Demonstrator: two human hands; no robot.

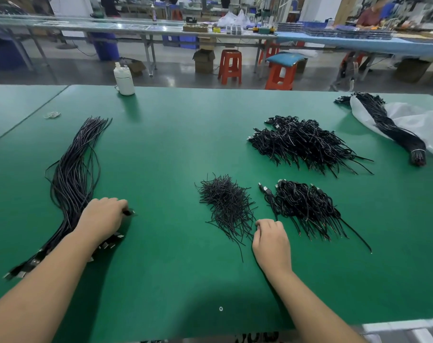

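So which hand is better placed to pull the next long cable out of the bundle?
Left. The left hand lies on the long cable bundle and pinches a plug end. The right hand is far from it, at the short wire pile.

Five cable heaps [74, 169] [226, 203] [307, 206] [302, 142] [393, 129], one bottle [124, 80], two hands [104, 215] [271, 240]

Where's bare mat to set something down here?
Bare: mat centre between long cables and short-wire pile, back to the bottle; also near edge between left hand and right hand. Crowded: right side, cable piles and bagged bundle.
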